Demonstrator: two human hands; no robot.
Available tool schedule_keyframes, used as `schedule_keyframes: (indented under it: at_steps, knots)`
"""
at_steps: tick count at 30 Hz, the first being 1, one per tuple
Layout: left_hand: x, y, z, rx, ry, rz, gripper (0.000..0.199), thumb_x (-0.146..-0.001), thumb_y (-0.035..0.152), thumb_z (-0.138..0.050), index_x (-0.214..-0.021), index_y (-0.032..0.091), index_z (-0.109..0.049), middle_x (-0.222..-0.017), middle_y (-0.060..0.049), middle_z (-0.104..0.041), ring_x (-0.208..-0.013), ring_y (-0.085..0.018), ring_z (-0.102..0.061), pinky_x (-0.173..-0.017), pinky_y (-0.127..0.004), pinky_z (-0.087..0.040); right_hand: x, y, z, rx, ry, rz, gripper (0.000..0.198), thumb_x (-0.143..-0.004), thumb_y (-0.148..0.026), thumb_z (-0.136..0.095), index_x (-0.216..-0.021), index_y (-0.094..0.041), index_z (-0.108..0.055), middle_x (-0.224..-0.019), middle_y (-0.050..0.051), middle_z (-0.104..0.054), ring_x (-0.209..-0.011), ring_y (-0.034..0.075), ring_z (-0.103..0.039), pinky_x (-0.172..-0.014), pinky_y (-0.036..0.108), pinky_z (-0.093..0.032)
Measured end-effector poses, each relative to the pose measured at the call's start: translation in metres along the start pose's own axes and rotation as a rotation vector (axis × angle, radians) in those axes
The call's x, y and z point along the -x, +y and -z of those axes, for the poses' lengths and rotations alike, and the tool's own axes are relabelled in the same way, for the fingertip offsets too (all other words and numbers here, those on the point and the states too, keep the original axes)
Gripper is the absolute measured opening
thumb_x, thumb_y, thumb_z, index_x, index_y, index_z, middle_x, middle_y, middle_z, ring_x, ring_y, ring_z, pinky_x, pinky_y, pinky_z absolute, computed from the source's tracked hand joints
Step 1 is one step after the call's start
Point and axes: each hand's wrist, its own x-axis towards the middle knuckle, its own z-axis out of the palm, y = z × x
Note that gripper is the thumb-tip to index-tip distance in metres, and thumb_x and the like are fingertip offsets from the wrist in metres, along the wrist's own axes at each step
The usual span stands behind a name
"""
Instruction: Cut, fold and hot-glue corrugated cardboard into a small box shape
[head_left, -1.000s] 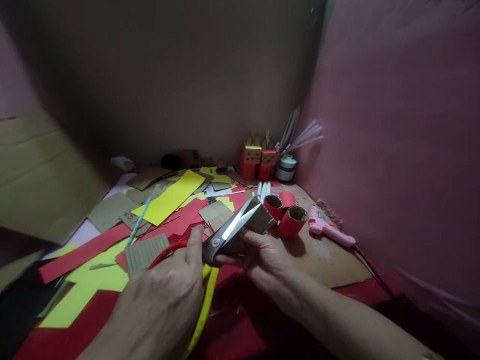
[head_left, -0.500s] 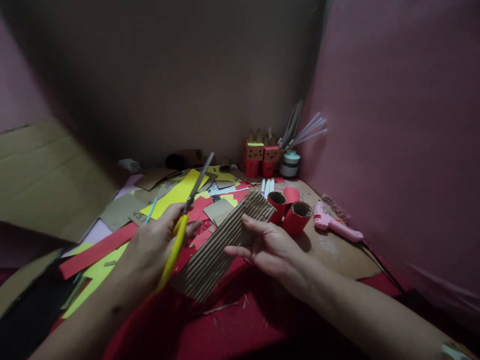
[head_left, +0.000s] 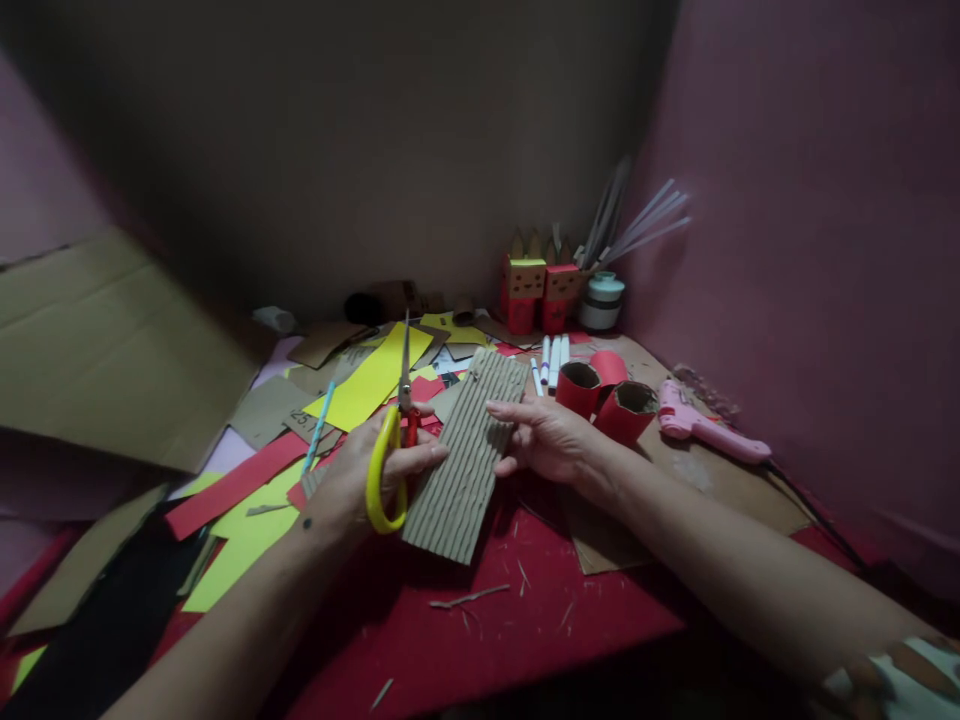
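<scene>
My left hand (head_left: 367, 455) is closed on a pair of scissors (head_left: 387, 470) with yellow and red handles, the blades pointing up and away. Its thumb reaches to the left edge of a strip of corrugated cardboard (head_left: 469, 460), whose ridges face me. My right hand (head_left: 547, 435) grips the same strip by its right edge, thumb on top and fingers mostly hidden behind. The strip is tilted and held above the red tabletop (head_left: 540, 610).
Red paper-covered tubes (head_left: 626, 412), white markers (head_left: 555, 362) and a pink glue gun (head_left: 709, 425) lie to the right. Two box-faced figures (head_left: 527, 295) and a white jar (head_left: 602, 300) stand behind. Yellow paper (head_left: 375, 375) and other scraps cover the left. A cardboard sheet (head_left: 112, 350) leans at far left.
The cardboard strip has turned more upright. My left hand has come closer to it, its thumb now at the strip's edge, and the scissors have swung to point more straight ahead. The view has shifted slightly.
</scene>
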Motion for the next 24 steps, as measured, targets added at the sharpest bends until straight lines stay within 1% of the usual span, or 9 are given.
schedule_keyframes:
  at_steps: [3, 6, 9, 13, 17, 20, 22, 24]
  knots:
    - [-0.002, -0.005, 0.0, 0.064, 0.06, -0.01, 0.051, -0.056, 0.028, -0.086, -0.098, 0.019, -0.06, -0.067, 0.003, -0.061, -0.056, -0.013, -0.06, -0.052, -0.024, -0.049, -0.001, 0.006, 0.003, 0.07, -0.018, -0.046, 0.029, -0.07, -0.034, -0.075, -0.088, -0.013, -0.065, -0.077, 0.009, -0.07, -0.056, 0.015, -0.06, -0.041, 0.023, -0.047]
    - [0.0, -0.005, -0.002, 0.099, 0.102, -0.023, 0.056, -0.056, 0.028, -0.085, -0.104, 0.019, -0.058, -0.065, 0.005, -0.06, -0.053, -0.011, -0.058, -0.052, -0.023, -0.047, -0.001, 0.015, 0.001, 0.096, -0.064, -0.061, 0.029, -0.068, -0.035, -0.075, -0.085, -0.014, -0.064, -0.07, 0.006, -0.067, -0.049, 0.012, -0.053, -0.04, 0.022, -0.042]
    - [0.006, -0.001, -0.009, 0.114, 0.131, -0.018, 0.059, -0.054, 0.027, -0.085, -0.104, 0.017, -0.057, -0.063, 0.005, -0.061, -0.052, -0.011, -0.057, -0.052, -0.023, -0.046, 0.0, 0.024, -0.004, 0.11, -0.066, -0.015, 0.028, -0.067, -0.033, -0.075, -0.083, -0.014, -0.064, -0.064, 0.002, -0.063, -0.046, 0.009, -0.048, -0.041, 0.022, -0.038]
    - [0.012, 0.001, -0.016, 0.111, 0.14, -0.004, 0.061, -0.052, 0.026, -0.086, -0.105, 0.016, -0.056, -0.066, 0.003, -0.063, -0.054, -0.014, -0.06, -0.053, -0.024, -0.046, -0.002, 0.031, -0.006, 0.151, -0.027, 0.047, 0.019, -0.068, -0.029, -0.071, -0.077, -0.014, -0.064, -0.062, 0.001, -0.063, -0.043, 0.009, -0.047, -0.04, 0.023, -0.031]
    - [0.013, -0.001, -0.016, 0.1, 0.108, -0.006, 0.058, -0.054, 0.027, -0.085, -0.104, 0.015, -0.057, -0.067, 0.002, -0.064, -0.055, -0.014, -0.061, -0.053, -0.024, -0.046, -0.003, 0.032, -0.004, 0.18, -0.001, 0.072, 0.017, -0.066, -0.029, -0.07, -0.072, -0.015, -0.062, -0.054, -0.003, -0.059, -0.037, 0.007, -0.041, -0.036, 0.022, -0.029]
    - [0.012, -0.001, -0.016, 0.08, 0.099, -0.007, 0.053, -0.056, 0.028, -0.084, -0.1, 0.014, -0.059, -0.062, 0.002, -0.063, -0.049, -0.013, -0.058, -0.047, -0.023, -0.043, -0.002, 0.031, -0.002, 0.185, -0.009, 0.064, 0.018, -0.066, -0.03, -0.069, -0.073, -0.015, -0.063, -0.053, -0.002, -0.06, -0.037, 0.007, -0.043, -0.035, 0.021, -0.029]
    - [0.01, -0.001, -0.016, 0.082, 0.116, -0.008, 0.055, -0.057, 0.03, -0.083, -0.103, 0.015, -0.057, -0.06, 0.003, -0.061, -0.045, -0.013, -0.057, -0.044, -0.023, -0.042, -0.001, 0.03, -0.001, 0.192, -0.014, 0.048, 0.016, -0.066, -0.029, -0.068, -0.073, -0.015, -0.063, -0.051, -0.002, -0.059, -0.036, 0.007, -0.043, -0.034, 0.021, -0.028]
    - [0.007, -0.001, -0.015, 0.099, 0.141, -0.014, 0.061, -0.058, 0.033, -0.082, -0.109, 0.016, -0.054, -0.061, 0.003, -0.062, -0.046, -0.015, -0.059, -0.043, -0.023, -0.043, 0.001, 0.03, -0.001, 0.201, -0.023, 0.02, 0.013, -0.066, -0.027, -0.067, -0.069, -0.015, -0.063, -0.046, -0.003, -0.055, -0.033, 0.007, -0.04, -0.033, 0.021, -0.027]
